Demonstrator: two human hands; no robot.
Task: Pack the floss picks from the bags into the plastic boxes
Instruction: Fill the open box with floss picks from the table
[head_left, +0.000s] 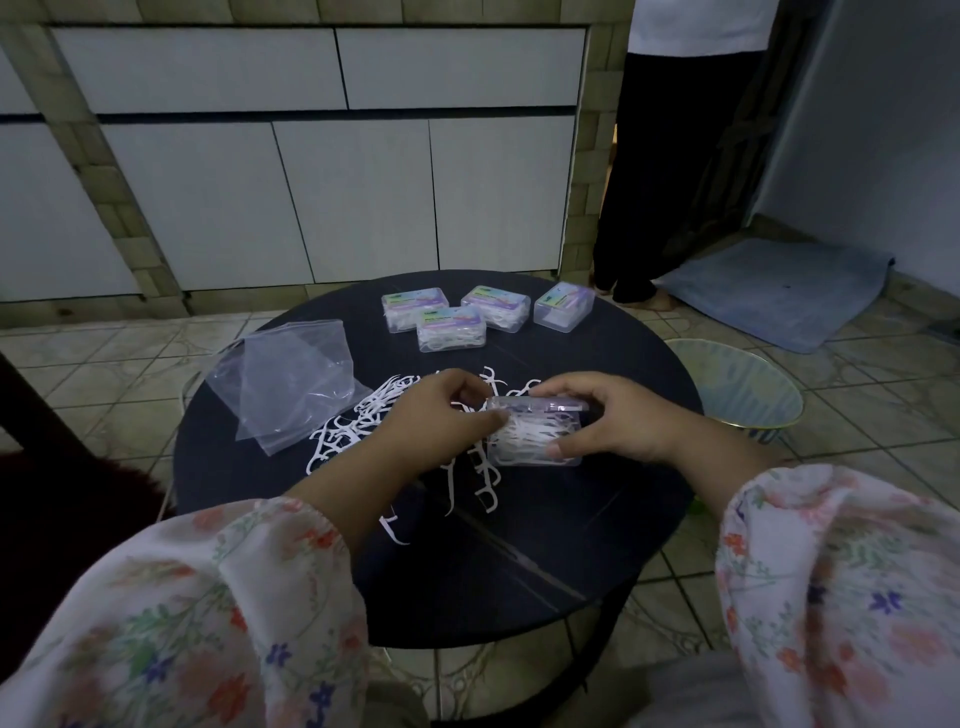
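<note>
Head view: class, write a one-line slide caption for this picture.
Both hands, left and right, hold a clear box of floss picks above loose picks on a round dark table.

Round dark table (519, 561): boxes (451, 328), bags (291, 384), loose picks (358, 415).
</note>
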